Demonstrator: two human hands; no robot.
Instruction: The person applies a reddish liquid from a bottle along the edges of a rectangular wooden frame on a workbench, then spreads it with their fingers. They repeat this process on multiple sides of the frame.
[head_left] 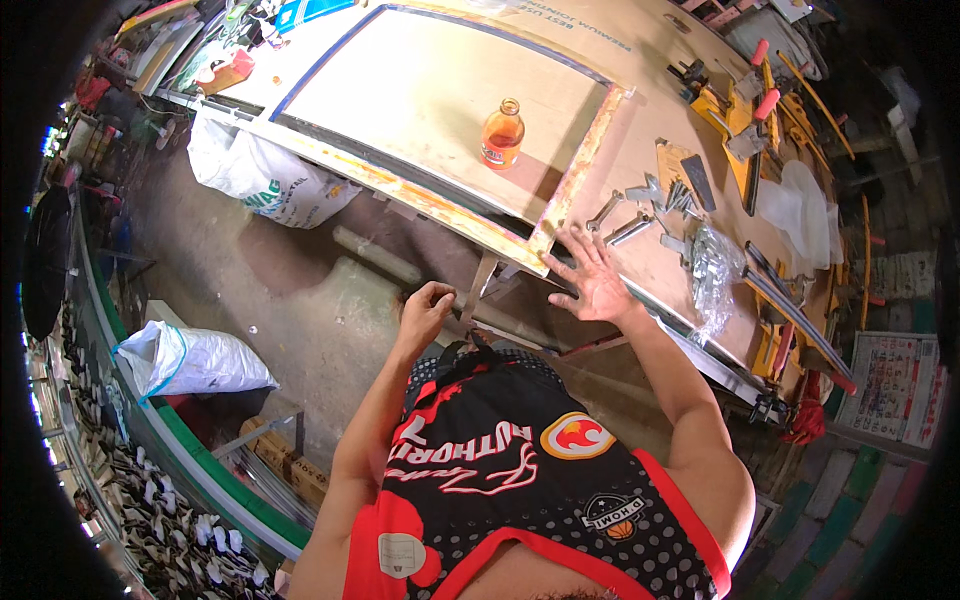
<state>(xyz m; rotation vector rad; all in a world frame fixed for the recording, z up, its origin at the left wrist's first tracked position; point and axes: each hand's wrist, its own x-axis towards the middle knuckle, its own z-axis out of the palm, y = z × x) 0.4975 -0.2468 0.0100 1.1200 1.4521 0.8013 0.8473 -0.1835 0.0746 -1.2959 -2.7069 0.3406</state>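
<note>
My right hand [594,284] is open with its fingers spread, its fingertips at the near right corner of a large rectangular frame [440,212]. The frame lies on the workbench, and its near and right sides look worn and yellowish. Closer to my body, off the bench edge, my left hand [427,312] has its fingers curled together in a pinch. Whatever it may hold is too small or hidden to make out. A glass bottle [502,136] of orange liquid stands upright inside the frame's outline.
Right of the frame lie wrenches [604,212], metal pieces, a clear plastic bag [714,280] of parts and a dark flat block [697,182]. Orange clamps [742,140] line the bench's right side. White sacks [250,170] hang at the left edge and rest lower left [196,360].
</note>
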